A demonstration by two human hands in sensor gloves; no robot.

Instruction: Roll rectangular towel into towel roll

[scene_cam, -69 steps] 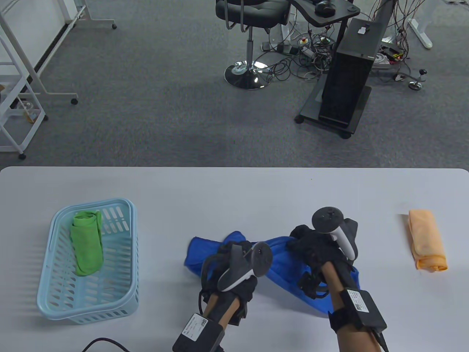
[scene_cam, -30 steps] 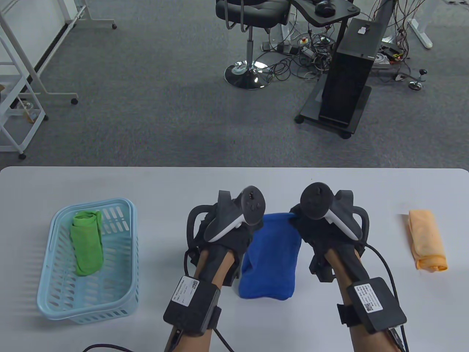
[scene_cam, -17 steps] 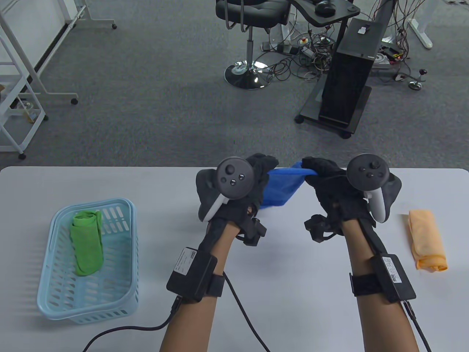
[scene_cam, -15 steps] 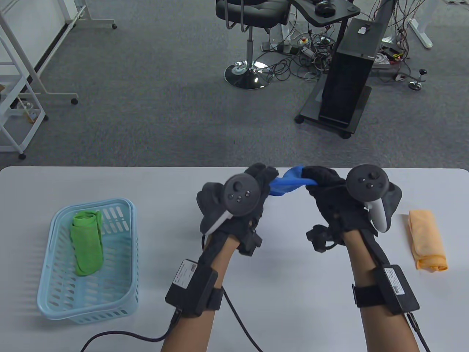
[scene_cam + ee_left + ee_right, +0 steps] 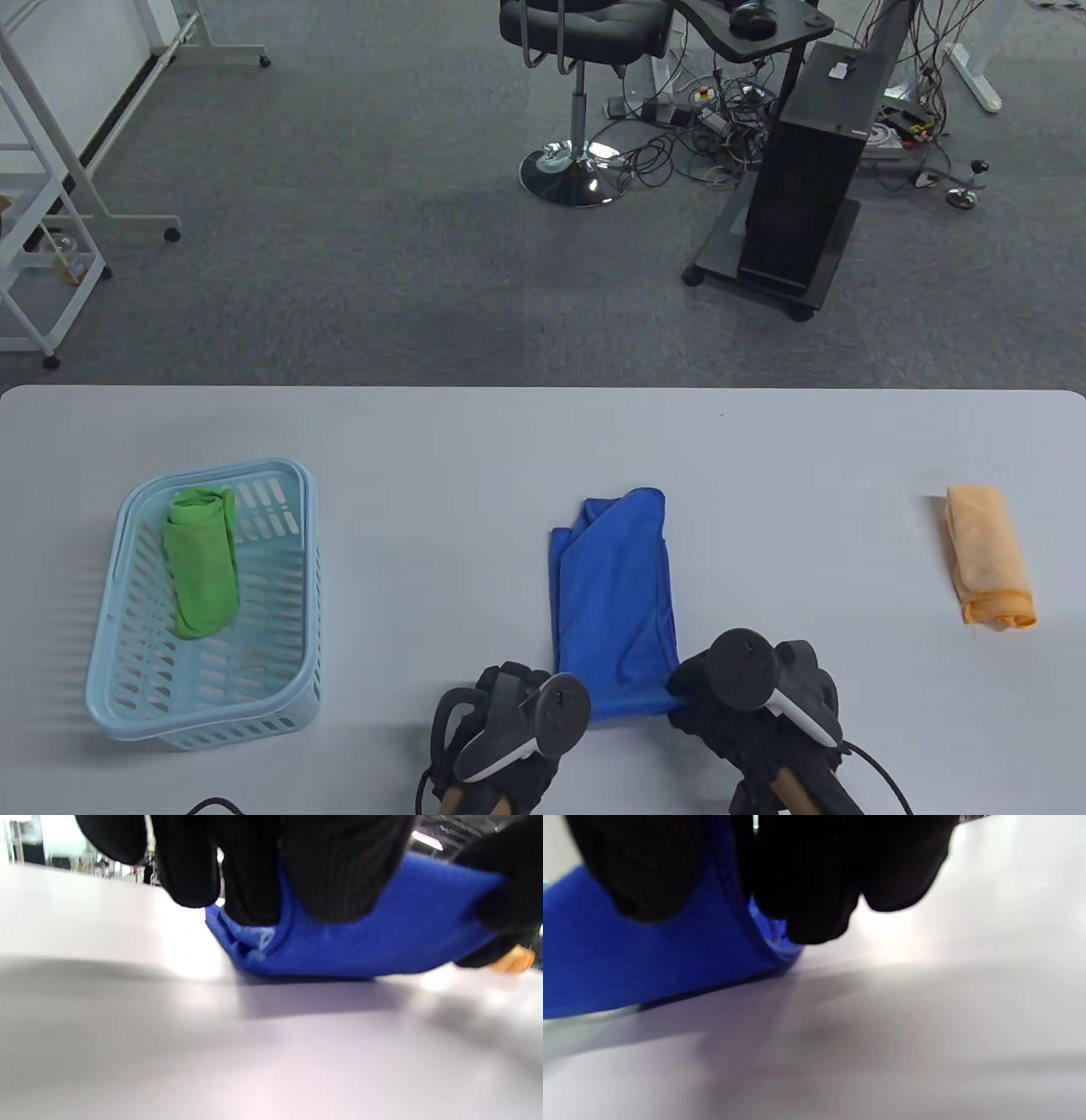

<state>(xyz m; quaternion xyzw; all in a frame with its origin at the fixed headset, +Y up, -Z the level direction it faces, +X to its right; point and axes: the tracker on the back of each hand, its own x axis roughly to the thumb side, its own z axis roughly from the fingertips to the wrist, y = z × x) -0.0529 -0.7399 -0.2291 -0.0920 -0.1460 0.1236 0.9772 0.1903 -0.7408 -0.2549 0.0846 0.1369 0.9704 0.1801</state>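
Folded blue microfibre towel (image 5: 613, 598) lies flat on the pale grey bench (image 5: 475, 441), centre, toward the near edge. It forms a narrow rectangle with its long axis running away from the person; the far end is slightly skewed, with layered corners showing, and the near short edge lies at the hands. Left hand (image 5: 509, 734) in a black sensor glove is at the near left corner; in the left wrist view its fingers (image 5: 339, 866) curl down over the towel's edge, pinching it with the folded layers visible beneath. Right hand (image 5: 751, 700) is at the near right corner; in the right wrist view its fingers (image 5: 806, 891) close over the hemmed edge, gripping it. The near edge is raised a little off the bench between the two grips. To the left stands a light blue slotted plastic basket (image 5: 288, 543) holding a rolled green towel (image 5: 202, 560). Well apart to the right lies a rolled orange towel (image 5: 988, 556).
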